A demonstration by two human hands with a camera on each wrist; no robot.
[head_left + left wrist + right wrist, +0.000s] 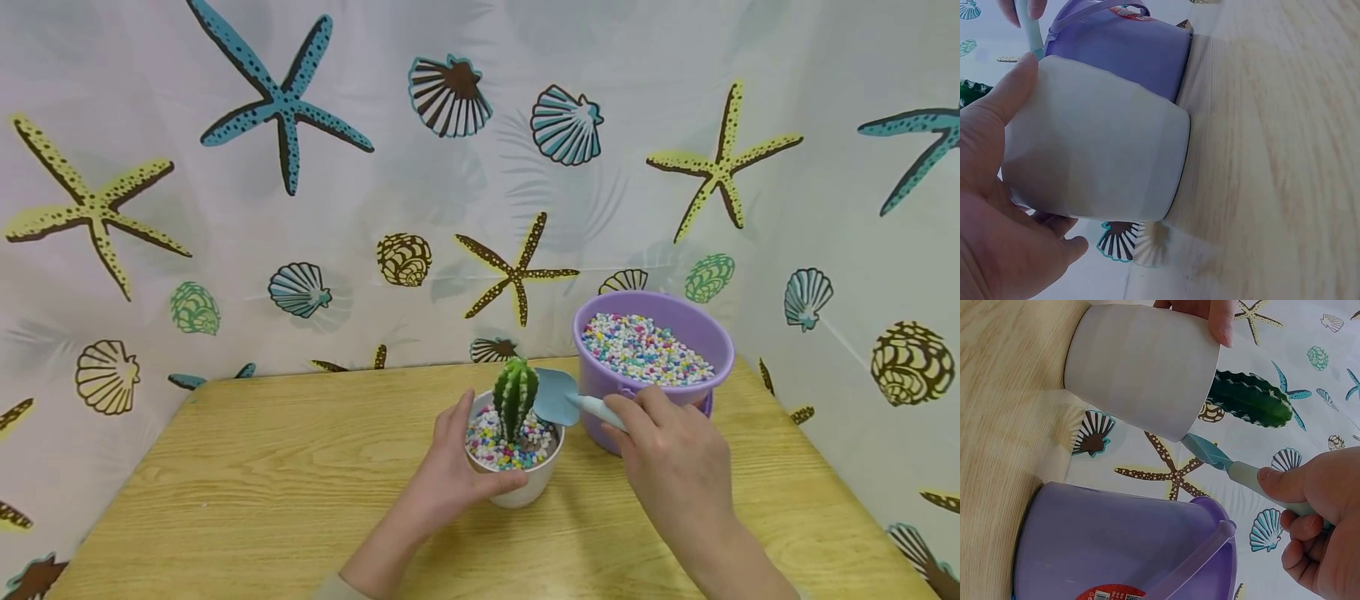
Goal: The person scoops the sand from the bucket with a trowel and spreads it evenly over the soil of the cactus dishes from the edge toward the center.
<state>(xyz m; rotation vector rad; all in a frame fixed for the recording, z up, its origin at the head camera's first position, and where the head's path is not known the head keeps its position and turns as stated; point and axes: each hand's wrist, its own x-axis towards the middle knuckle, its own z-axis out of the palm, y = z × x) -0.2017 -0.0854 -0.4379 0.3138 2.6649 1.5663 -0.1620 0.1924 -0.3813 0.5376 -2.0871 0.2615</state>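
Note:
A green ribbed cactus [515, 400] stands upright in a white plant pot [522, 493] on the table. Multicoloured pellets [491, 442] cover much of the soil, with a brownish patch showing at the right. My left hand [450, 467] holds the pot from its left side, thumb along the near rim and fingers at the far side. In my right hand [678, 467] is the pale handle of a small blue toy shovel [556, 397]. The right wrist view shows the shovel's blade [1207, 452] right at the pot's rim, beside the cactus.
Just right of the pot stands a purple bucket [708, 333], holding many multicoloured pellets [645, 350]. Its handle [1191, 562] hangs down on the side. The wooden table [285, 483] meets a sea-patterned curtain [360, 167] at the back and sides.

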